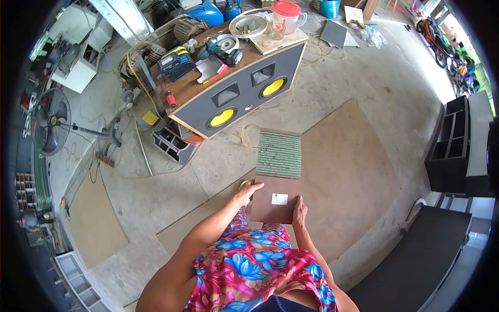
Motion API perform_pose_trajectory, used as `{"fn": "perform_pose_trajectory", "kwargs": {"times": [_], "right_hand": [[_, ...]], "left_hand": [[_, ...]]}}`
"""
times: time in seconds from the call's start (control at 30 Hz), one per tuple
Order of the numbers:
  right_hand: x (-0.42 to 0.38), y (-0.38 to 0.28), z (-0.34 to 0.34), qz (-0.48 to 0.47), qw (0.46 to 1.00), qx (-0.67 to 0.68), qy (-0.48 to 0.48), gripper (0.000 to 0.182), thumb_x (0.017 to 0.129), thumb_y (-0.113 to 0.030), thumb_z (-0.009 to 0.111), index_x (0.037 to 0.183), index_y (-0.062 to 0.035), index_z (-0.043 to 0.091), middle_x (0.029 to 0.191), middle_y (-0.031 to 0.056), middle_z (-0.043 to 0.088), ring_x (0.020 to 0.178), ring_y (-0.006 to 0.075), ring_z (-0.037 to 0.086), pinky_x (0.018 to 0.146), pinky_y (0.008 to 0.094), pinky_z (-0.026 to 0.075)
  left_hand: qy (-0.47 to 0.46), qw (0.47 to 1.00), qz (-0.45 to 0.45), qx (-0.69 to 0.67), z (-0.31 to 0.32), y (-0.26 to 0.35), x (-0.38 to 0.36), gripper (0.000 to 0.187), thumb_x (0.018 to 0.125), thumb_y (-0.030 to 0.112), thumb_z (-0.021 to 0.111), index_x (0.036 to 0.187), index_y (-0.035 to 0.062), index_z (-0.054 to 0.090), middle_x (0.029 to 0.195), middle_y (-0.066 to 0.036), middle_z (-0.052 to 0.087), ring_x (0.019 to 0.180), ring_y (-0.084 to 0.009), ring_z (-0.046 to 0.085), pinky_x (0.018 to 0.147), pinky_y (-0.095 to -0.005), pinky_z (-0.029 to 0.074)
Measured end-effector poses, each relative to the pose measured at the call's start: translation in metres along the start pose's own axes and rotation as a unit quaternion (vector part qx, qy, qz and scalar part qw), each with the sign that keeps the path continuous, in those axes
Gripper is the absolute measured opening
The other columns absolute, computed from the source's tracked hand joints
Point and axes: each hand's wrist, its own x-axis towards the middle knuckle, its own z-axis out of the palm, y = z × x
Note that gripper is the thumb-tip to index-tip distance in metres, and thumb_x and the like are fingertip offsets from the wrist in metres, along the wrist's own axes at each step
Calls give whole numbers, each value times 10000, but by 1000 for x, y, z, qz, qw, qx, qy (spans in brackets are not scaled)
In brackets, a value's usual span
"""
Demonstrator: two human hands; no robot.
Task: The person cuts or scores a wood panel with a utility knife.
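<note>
Between my hands is a brown box with a small white label on its near part. The far part shows a green ribbed surface with narrow rows running across it. My left hand grips the box at its left edge, thumb lying over the top. On the right edge, my right hand is closed against the side with the thumb up. The box is held in front of my lap, over the floor. Its underside and the fingers beneath it are hidden.
Ahead stands a wooden speaker cabinet with yellow cones, tools and a red-lidded jug on top. A large brown board lies on the floor. Left are a fan and cables; right, a dark shelf unit and black panel.
</note>
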Motion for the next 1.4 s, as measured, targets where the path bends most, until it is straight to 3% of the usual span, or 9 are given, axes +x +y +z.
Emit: {"fn": "perform_pose_trajectory", "kwargs": {"times": [0.3, 0.6, 0.7, 0.83, 0.9, 1.1, 1.23, 1.4], "right_hand": [[32, 9, -24, 41, 994, -43, -96, 578, 804, -567, 443, 678, -11, 532, 608, 23, 440, 600, 122, 386, 538, 293, 332], [57, 12, -34, 8, 973, -128, -192, 632, 798, -574, 439, 777, 34, 610, 632, 51, 489, 666, 132, 458, 575, 304, 383], [69, 16, -27, 4, 959, -150, -239, 620, 790, -577, 451, 832, 21, 605, 707, 63, 517, 700, 143, 477, 605, 307, 410], [71, -2, -11, 72, 936, -159, -304, 617, 790, -569, 457, 1020, -5, 556, 881, 96, 568, 809, 187, 538, 678, 335, 449], [69, -11, 4, 84, 933, -129, -326, 619, 799, -556, 450, 1106, -23, 517, 979, 116, 580, 877, 214, 557, 708, 359, 461], [77, -33, 46, 86, 916, -126, -371, 558, 830, -499, 438, 1140, -39, 504, 1052, 129, 584, 867, 216, 586, 716, 340, 457], [82, -61, 68, 90, 916, -143, -365, 534, 837, -479, 438, 1135, -42, 507, 1004, 121, 603, 833, 208, 596, 702, 323, 456], [89, -104, 86, 57, 933, -116, -337, 519, 845, -471, 433, 1121, -40, 515, 967, 115, 616, 809, 200, 599, 688, 306, 459]], "left_hand": [[41, 998, 54, -16, 13, -29, -5, 360, 789, 215, 597, 1089, 28, 527, 1026, -58, 572, 932, -158, 533, 799, -306, 431], [90, 988, 126, -2, 34, -27, -14, 377, 791, 181, 582, 1117, 9, 505, 1038, -79, 569, 953, -171, 524, 823, -315, 421], [126, 981, 149, 19, 36, -19, -16, 372, 777, 182, 606, 1091, 5, 514, 1006, -75, 577, 911, -164, 537, 799, -301, 431], [185, 971, 135, 66, 27, 1, -19, 379, 758, 196, 635, 1061, 2, 520, 952, -63, 587, 831, -147, 551, 748, -277, 449], [183, 962, 183, 85, 14, 9, -16, 350, 751, 205, 640, 1025, 11, 543, 878, -47, 594, 761, -124, 544, 689, -262, 451], [224, 913, 251, 231, -14, 64, -25, 248, 747, 197, 628, 898, 10, 570, 710, -3, 541, 627, -88, 453, 570, -252, 401], [247, 878, 235, 336, -48, 88, -30, 262, 739, 233, 630, 877, 21, 564, 649, -60, 531, 583, -127, 469, 548, -279, 403], [277, 847, 285, 353, -74, 101, -39, 271, 732, 251, 629, 852, 19, 554, 654, -130, 551, 583, -234, 525, 556, -339, 418]]}}
